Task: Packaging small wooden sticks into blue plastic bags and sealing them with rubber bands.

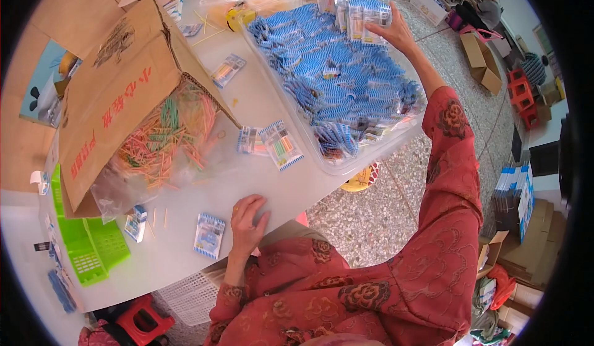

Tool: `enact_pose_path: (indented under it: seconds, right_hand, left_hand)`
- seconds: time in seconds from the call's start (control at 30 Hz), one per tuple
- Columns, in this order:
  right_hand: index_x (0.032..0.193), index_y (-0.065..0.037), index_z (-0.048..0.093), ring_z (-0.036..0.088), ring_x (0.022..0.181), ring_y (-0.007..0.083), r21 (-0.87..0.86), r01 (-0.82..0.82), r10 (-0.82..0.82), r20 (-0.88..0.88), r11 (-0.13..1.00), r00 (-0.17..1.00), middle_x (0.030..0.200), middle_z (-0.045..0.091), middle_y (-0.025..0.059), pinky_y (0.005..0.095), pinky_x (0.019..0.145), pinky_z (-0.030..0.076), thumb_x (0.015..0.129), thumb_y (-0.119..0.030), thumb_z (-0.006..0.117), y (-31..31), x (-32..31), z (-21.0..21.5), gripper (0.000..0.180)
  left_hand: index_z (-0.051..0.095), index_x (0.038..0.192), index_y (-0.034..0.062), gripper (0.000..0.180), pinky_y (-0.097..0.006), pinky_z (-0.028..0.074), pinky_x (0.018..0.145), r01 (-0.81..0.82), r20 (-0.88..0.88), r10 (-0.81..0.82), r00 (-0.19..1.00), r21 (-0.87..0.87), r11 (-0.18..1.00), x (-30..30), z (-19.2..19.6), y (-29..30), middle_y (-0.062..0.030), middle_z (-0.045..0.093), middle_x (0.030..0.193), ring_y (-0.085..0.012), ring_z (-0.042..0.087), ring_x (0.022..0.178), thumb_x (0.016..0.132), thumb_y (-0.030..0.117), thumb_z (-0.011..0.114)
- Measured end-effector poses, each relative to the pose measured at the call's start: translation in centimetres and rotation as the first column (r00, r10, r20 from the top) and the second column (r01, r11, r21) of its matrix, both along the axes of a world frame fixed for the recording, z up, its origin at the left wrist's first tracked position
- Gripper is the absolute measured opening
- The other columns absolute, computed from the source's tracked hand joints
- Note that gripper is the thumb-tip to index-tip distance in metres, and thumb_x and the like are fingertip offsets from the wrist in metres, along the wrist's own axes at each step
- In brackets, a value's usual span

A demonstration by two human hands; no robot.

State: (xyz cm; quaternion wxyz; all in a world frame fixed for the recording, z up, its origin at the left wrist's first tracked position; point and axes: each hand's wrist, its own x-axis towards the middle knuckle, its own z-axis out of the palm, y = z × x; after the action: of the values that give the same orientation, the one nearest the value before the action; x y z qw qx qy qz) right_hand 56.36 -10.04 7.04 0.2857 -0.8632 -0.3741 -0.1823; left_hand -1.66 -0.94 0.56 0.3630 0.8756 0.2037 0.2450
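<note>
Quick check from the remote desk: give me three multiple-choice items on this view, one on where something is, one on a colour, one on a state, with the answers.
1. Where does the left hand rest?
A. flat on the white table, near its front edge
B. inside the cardboard box
C. on the red stool

2. What colour is the plastic basket at the table's left end?
A. blue
B. bright green
C. black

3. In what state is the large cardboard box?
A. taped shut
B. flattened
C. tipped on its side, open, with coloured sticks spilling out in a clear bag

Answers:
1 A, the palm lies on the tabletop beside a small blue packet.
2 B, its mesh walls are green.
3 C, the open mouth faces the clear tray of blue packets, where the right hand holds a bundle of packets.
</note>
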Motion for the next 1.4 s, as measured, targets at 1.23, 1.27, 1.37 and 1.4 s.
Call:
enact_pose_path:
  seconds: [1.23, 1.27, 1.37, 1.4]
  right_hand:
    - [0.131, -0.001, 0.041, 0.037, 0.125, 0.0375, -0.049, -0.353, 0.346, -0.103, 0.935, 0.932, 0.135, 0.039, 0.0215, 0.0442, 0.104, 0.031, 0.082, -0.001, 0.052, 3.0, -39.2, -9.3, 0.05]
    - [0.13, -0.002, 0.043, 0.039, 0.124, 0.037, -0.049, -0.387, 0.38, -0.116, 0.921, 0.918, 0.133, 0.041, 0.0206, 0.0442, 0.104, 0.031, 0.082, -0.001, 0.052, 2.6, -39.4, -9.5, 0.049]
    - [0.128, -0.002, 0.045, 0.041, 0.122, 0.0372, -0.043, -0.426, 0.419, -0.111, 0.904, 0.901, 0.131, 0.044, 0.0194, 0.0434, 0.103, 0.033, 0.08, -0.001, 0.055, 1.2, -40.2, -10.0, 0.049]
    - [0.128, -0.002, 0.045, 0.041, 0.122, 0.0372, -0.049, -0.431, 0.423, -0.121, 0.901, 0.898, 0.131, 0.044, 0.0194, 0.0434, 0.103, 0.033, 0.08, -0.001, 0.055, 0.7, -40.5, -9.6, 0.049]
  left_hand:
    - [0.046, 0.126, 0.0005, 0.05, -0.045, 0.03, 0.106, 0.115, -0.101, -0.081, 0.992, 0.401, 0.909, 6.9, -2.0, 5.2, -0.0149, 0.043, 0.136, -0.0315, 0.038, 0.127, 0.083, 0.02, 0.061]
    - [0.046, 0.126, 0.0005, 0.05, -0.045, 0.03, 0.106, 0.107, -0.1, -0.073, 0.992, 0.397, 0.911, 6.5, -2.0, 5.1, -0.0149, 0.043, 0.136, -0.0315, 0.038, 0.127, 0.083, 0.02, 0.061]
    - [0.045, 0.127, 0.0012, 0.052, -0.043, 0.03, 0.106, 0.139, -0.14, -0.093, 0.986, 0.364, 0.921, 5.4, -1.6, 3.9, -0.0128, 0.044, 0.134, -0.0298, 0.037, 0.129, 0.082, 0.019, 0.062]
    - [0.046, 0.127, 0.0014, 0.052, -0.043, 0.03, 0.106, 0.149, -0.14, -0.105, 0.985, 0.357, 0.922, 4.7, -1.4, 3.5, -0.0127, 0.045, 0.133, -0.0297, 0.038, 0.128, 0.081, 0.018, 0.063]
